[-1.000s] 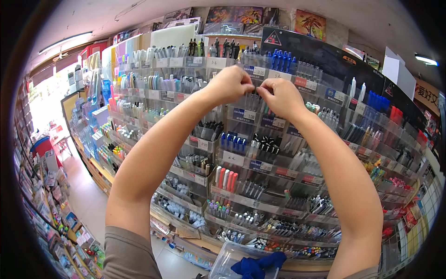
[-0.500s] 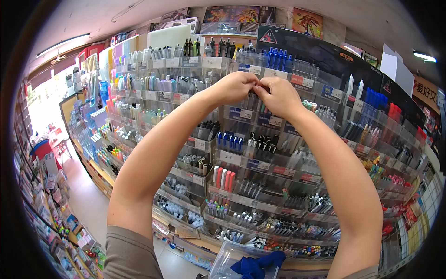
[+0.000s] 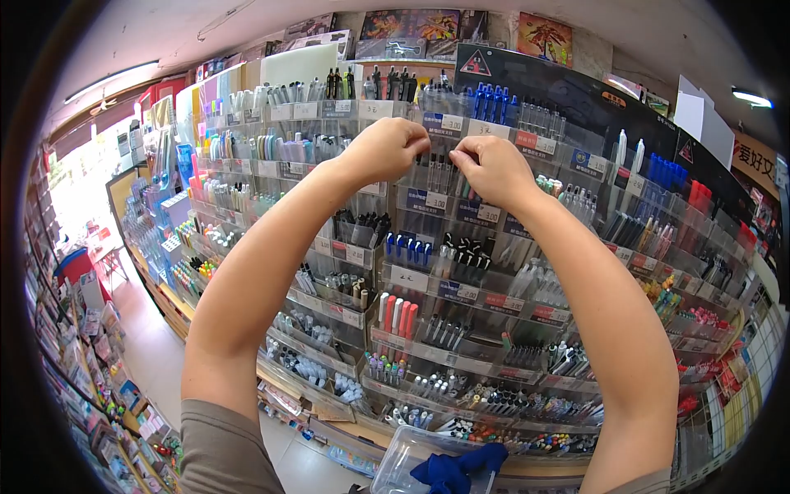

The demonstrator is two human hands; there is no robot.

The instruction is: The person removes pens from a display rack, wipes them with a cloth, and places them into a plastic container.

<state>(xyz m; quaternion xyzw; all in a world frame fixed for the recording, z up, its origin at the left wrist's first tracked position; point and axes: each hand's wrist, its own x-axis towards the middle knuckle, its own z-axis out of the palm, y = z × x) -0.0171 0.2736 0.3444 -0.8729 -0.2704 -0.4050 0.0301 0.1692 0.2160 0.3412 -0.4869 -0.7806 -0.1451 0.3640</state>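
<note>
Our left hand [image 3: 398, 149] and right hand [image 3: 499, 170] are curled in; we cannot tell if either holds anything. Dark pens [image 3: 439, 171] stand in a clear rack [image 3: 418, 216] between our hands.

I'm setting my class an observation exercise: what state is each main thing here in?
Left hand: fingers curled, hold unclear
Right hand: fingers curled, apart from left, hold unclear
Pens between hands: upright
Red and white pens: standing, slightly tilted
Clear bin: open
Blue cloth: bunched up
Ceiling lights: lit
</note>
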